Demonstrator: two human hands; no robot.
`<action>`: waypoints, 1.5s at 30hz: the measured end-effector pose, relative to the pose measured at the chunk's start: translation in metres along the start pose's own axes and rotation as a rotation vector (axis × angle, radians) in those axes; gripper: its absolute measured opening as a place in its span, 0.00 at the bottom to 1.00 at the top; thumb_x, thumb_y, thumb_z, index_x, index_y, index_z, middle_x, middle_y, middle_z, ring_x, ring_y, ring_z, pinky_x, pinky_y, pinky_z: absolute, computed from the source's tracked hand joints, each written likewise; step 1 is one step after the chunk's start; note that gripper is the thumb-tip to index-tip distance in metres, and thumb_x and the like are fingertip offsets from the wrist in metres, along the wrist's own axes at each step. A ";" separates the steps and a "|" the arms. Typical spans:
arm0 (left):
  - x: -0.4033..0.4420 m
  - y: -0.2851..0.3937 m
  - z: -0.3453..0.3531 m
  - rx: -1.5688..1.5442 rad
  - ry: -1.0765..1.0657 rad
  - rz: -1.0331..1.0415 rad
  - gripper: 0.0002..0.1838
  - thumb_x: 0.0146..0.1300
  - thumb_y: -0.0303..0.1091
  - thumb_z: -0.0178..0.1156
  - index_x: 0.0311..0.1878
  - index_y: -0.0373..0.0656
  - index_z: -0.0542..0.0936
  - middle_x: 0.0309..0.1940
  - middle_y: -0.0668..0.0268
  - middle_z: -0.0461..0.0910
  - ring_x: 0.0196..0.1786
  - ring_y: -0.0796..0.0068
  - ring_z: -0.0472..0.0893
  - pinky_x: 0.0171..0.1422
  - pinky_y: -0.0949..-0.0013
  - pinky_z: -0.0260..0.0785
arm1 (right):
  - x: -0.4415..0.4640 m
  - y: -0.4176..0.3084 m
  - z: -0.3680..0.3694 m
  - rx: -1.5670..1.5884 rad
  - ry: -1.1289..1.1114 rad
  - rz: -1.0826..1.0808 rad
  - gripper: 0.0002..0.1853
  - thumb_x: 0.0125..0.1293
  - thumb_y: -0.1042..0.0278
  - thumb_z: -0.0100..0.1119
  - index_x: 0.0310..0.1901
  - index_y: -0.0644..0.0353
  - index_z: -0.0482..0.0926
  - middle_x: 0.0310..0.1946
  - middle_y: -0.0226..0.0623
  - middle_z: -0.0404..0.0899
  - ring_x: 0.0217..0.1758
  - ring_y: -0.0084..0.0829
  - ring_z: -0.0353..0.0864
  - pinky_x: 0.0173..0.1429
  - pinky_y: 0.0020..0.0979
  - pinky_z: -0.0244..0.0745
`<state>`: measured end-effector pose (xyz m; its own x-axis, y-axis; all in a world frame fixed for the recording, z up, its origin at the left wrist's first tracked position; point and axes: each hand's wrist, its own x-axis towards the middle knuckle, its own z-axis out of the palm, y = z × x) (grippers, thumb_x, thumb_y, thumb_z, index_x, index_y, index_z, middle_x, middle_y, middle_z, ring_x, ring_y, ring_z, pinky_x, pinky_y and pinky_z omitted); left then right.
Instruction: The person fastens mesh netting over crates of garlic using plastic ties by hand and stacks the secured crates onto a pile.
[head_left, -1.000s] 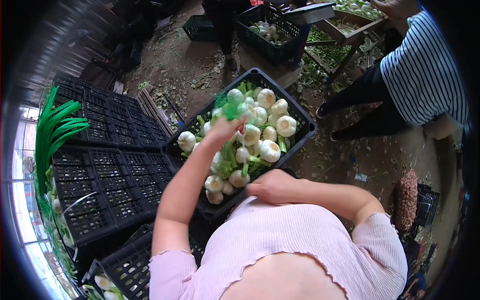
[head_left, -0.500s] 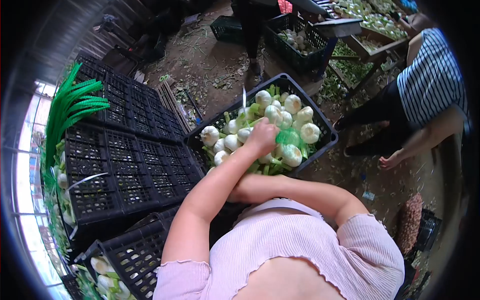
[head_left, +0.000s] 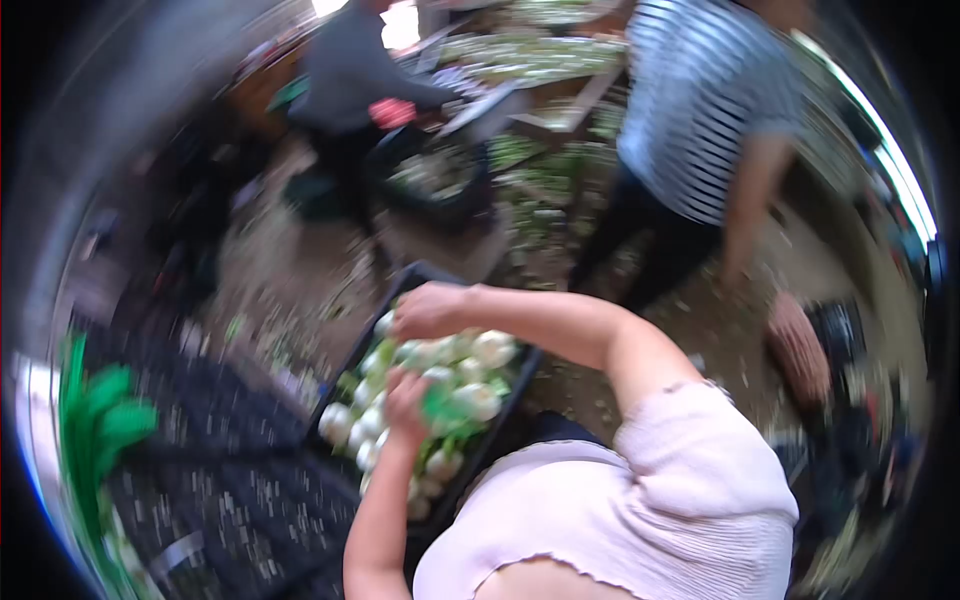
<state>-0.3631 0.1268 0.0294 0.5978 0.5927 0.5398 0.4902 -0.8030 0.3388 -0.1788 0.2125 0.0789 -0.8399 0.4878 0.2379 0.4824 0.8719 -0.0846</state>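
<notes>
A black plastic crate (head_left: 335,395) holds many white garlic bulbs (head_left: 478,400) with green stalks. My left hand (head_left: 405,400) is closed over the middle of the bulbs, beside a green mesh net (head_left: 440,408) that it seems to grip. Toward the crate's far side, my right hand (head_left: 430,310) is just above the bulbs. Its fingers are curled and point down, and motion blur hides what they may hold.
Stacked black crates (head_left: 220,490) stand at left, with green netting strips (head_left: 100,415) on top. A person in a striped shirt (head_left: 700,110) stands at right; another person (head_left: 350,80) stands at the far left. A filled reddish mesh sack (head_left: 797,345) lies at right.
My view has swung right, so the crate sits lower and farther left. My right hand has come out from under my left arm to the crate's far side. My left hand remains by the net.
</notes>
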 end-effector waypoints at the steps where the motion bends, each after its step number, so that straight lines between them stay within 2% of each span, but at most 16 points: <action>1: 0.010 0.012 -0.010 -0.025 0.053 0.033 0.06 0.39 0.33 0.56 0.23 0.43 0.76 0.27 0.59 0.74 0.35 0.58 0.71 0.45 0.62 0.60 | -0.026 -0.010 -0.007 0.054 0.005 0.197 0.05 0.50 0.63 0.53 0.25 0.52 0.74 0.25 0.32 0.74 0.34 0.35 0.75 0.35 0.32 0.70; 4: -0.012 -0.024 0.018 -0.093 0.221 -0.024 0.05 0.50 0.33 0.53 0.27 0.42 0.74 0.26 0.65 0.74 0.34 0.65 0.70 0.45 0.63 0.59 | -0.098 -0.041 0.008 0.172 0.025 0.528 0.03 0.48 0.63 0.54 0.26 0.49 0.75 0.20 0.35 0.75 0.25 0.40 0.76 0.27 0.39 0.69; 6: -0.021 -0.037 0.010 -0.933 0.026 -0.656 0.04 0.56 0.30 0.50 0.32 0.42 0.73 0.26 0.67 0.73 0.34 0.71 0.70 0.45 0.66 0.62 | -0.115 -0.105 0.015 0.193 0.130 0.525 0.02 0.46 0.66 0.53 0.23 0.51 0.75 0.19 0.37 0.75 0.23 0.41 0.76 0.25 0.39 0.70; 9: -0.003 -0.052 -0.003 -1.126 -0.189 -1.065 0.13 0.60 0.42 0.51 0.27 0.44 0.73 0.22 0.69 0.72 0.28 0.74 0.71 0.39 0.68 0.64 | -0.089 -0.182 0.046 0.326 0.143 0.690 0.04 0.41 0.65 0.55 0.17 0.53 0.74 0.15 0.37 0.74 0.21 0.41 0.76 0.23 0.40 0.71; 15: 0.062 0.004 -0.002 0.131 -1.002 -0.173 0.07 0.52 0.32 0.53 0.33 0.40 0.73 0.27 0.58 0.75 0.34 0.61 0.74 0.42 0.60 0.66 | 0.028 -0.183 0.087 0.346 0.101 0.473 0.10 0.52 0.69 0.52 0.36 0.62 0.74 0.28 0.40 0.76 0.32 0.37 0.76 0.35 0.36 0.71; 19: 0.065 0.012 -0.031 0.373 -1.128 -0.136 0.11 0.46 0.25 0.54 0.36 0.37 0.73 0.31 0.51 0.77 0.39 0.52 0.76 0.45 0.55 0.66 | 0.069 -0.174 0.099 0.542 0.499 0.440 0.13 0.54 0.70 0.51 0.41 0.64 0.71 0.33 0.42 0.74 0.36 0.36 0.75 0.41 0.34 0.69; 25: 0.047 0.020 -0.049 0.218 -0.796 -0.275 0.09 0.44 0.22 0.49 0.31 0.35 0.74 0.26 0.51 0.75 0.31 0.51 0.76 0.36 0.54 0.69 | 0.092 -0.194 0.112 1.178 0.655 0.609 0.17 0.58 0.72 0.48 0.49 0.67 0.66 0.40 0.46 0.73 0.42 0.36 0.72 0.49 0.31 0.66; 30: 0.005 -0.010 -0.023 0.044 -0.405 -0.223 0.06 0.49 0.23 0.48 0.29 0.37 0.74 0.32 0.60 0.71 0.38 0.60 0.70 0.44 0.61 0.67 | -0.006 -0.195 0.046 1.358 -0.379 -0.116 0.15 0.59 0.71 0.49 0.47 0.67 0.70 0.36 0.46 0.75 0.43 0.35 0.74 0.49 0.32 0.67; 31: 0.003 0.006 -0.016 0.044 -0.350 -0.203 0.05 0.49 0.24 0.48 0.29 0.38 0.74 0.32 0.61 0.71 0.37 0.61 0.70 0.44 0.62 0.67 | -0.047 -0.187 0.033 1.347 -0.286 -0.218 0.12 0.59 0.70 0.49 0.43 0.65 0.73 0.35 0.41 0.75 0.39 0.30 0.75 0.45 0.31 0.70; 33: -0.001 0.006 -0.010 0.075 -0.275 -0.224 0.04 0.48 0.25 0.48 0.28 0.39 0.73 0.32 0.62 0.71 0.38 0.62 0.70 0.43 0.63 0.67 | -0.073 -0.134 -0.012 1.478 -0.510 0.385 0.10 0.60 0.70 0.50 0.41 0.63 0.75 0.36 0.36 0.76 0.37 0.24 0.76 0.40 0.27 0.72; 35: -0.001 0.010 -0.007 0.081 -0.233 -0.298 0.04 0.48 0.25 0.48 0.28 0.40 0.73 0.32 0.62 0.70 0.38 0.62 0.70 0.42 0.64 0.67 | -0.083 -0.084 -0.005 1.437 -0.114 1.005 0.10 0.58 0.77 0.50 0.43 0.65 0.74 0.37 0.34 0.74 0.37 0.23 0.75 0.40 0.24 0.71; 37: -0.001 0.012 0.001 0.068 -0.215 -0.318 0.05 0.46 0.26 0.50 0.27 0.41 0.74 0.29 0.61 0.72 0.36 0.61 0.71 0.41 0.63 0.67 | -0.066 -0.044 0.027 1.158 0.267 0.636 0.12 0.57 0.78 0.52 0.44 0.62 0.75 0.37 0.31 0.75 0.35 0.20 0.75 0.36 0.20 0.70; 41: -0.006 0.017 0.017 0.115 -0.173 -0.488 0.06 0.45 0.28 0.52 0.27 0.40 0.77 0.27 0.57 0.75 0.35 0.60 0.75 0.42 0.63 0.68 | -0.021 -0.019 0.028 1.264 -0.112 0.374 0.19 0.56 0.82 0.53 0.51 0.59 0.72 0.34 0.26 0.68 0.38 0.19 0.70 0.42 0.19 0.67; 42: 0.007 0.025 0.011 -0.116 -0.252 -0.879 0.08 0.49 0.30 0.51 0.30 0.38 0.77 0.30 0.54 0.76 0.36 0.58 0.77 0.43 0.64 0.69 | -0.013 -0.014 0.033 1.279 -0.178 0.332 0.20 0.57 0.79 0.53 0.53 0.60 0.70 0.34 0.28 0.69 0.40 0.19 0.70 0.44 0.21 0.67; 44: 0.000 0.015 0.041 -0.256 0.111 -0.911 0.11 0.54 0.33 0.49 0.33 0.38 0.77 0.33 0.53 0.77 0.35 0.60 0.77 0.43 0.64 0.70 | -0.001 -0.007 0.047 1.019 -0.155 0.004 0.12 0.57 0.75 0.54 0.43 0.66 0.75 0.35 0.33 0.69 0.42 0.27 0.72 0.46 0.25 0.67; 45: 0.001 0.009 0.049 -0.118 -0.011 -0.857 0.09 0.51 0.34 0.52 0.31 0.39 0.77 0.31 0.55 0.77 0.35 0.59 0.77 0.42 0.63 0.70 | -0.001 -0.013 0.052 1.132 -0.061 0.006 0.06 0.58 0.76 0.52 0.36 0.69 0.75 0.34 0.34 0.69 0.40 0.30 0.72 0.45 0.25 0.67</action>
<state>-0.3270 0.1229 -0.0044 0.0585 0.9968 0.0550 0.7061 -0.0803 0.7035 -0.1972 0.2032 0.0290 -0.8641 0.4663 0.1896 0.0099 0.3924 -0.9198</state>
